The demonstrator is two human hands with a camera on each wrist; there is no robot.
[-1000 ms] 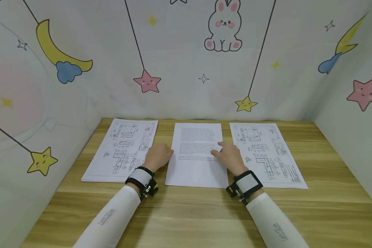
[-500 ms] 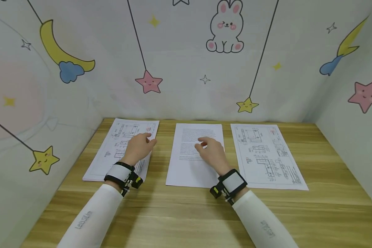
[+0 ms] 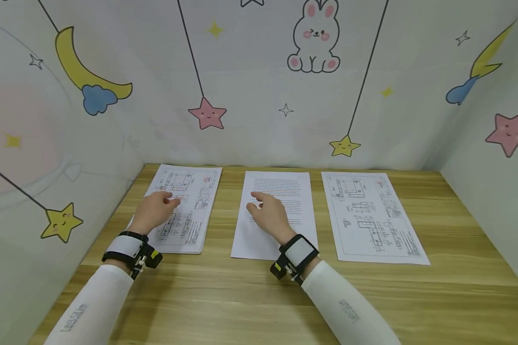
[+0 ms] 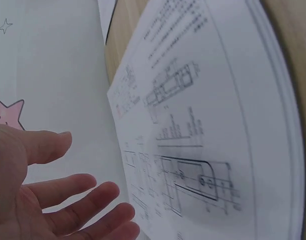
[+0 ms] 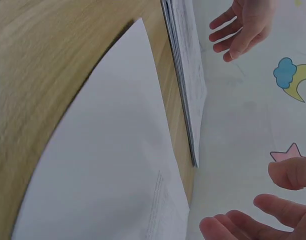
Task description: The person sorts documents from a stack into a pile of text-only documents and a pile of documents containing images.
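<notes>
My left hand [image 3: 154,211] hovers over the left stack of drawing sheets [image 3: 194,225], fingers relaxed and holding nothing. In the left wrist view its fingers [image 4: 88,205] hang apart from the paper, thumb spread away from them. Over the middle text page [image 3: 250,242] is my right hand [image 3: 269,214], also holding nothing, with thumb and fingers parted. The right wrist view has its fingers [image 5: 278,210] off to one side, above the page. The page lies flat, its upper part printed with lines of text and its lower part blank. My right hand covers some of the print.
A sheet with a technical drawing [image 3: 371,215] lies at the right on the wooden table [image 3: 241,302]. The left stack shows several layers at its edge. A white cloth wall [image 3: 259,139] with cartoon prints stands behind the papers, and similar walls flank both sides.
Both hands have moved left: the left from beside the middle page to over the left stack, the right from the middle page's right edge to over its text. The papers stay put.
</notes>
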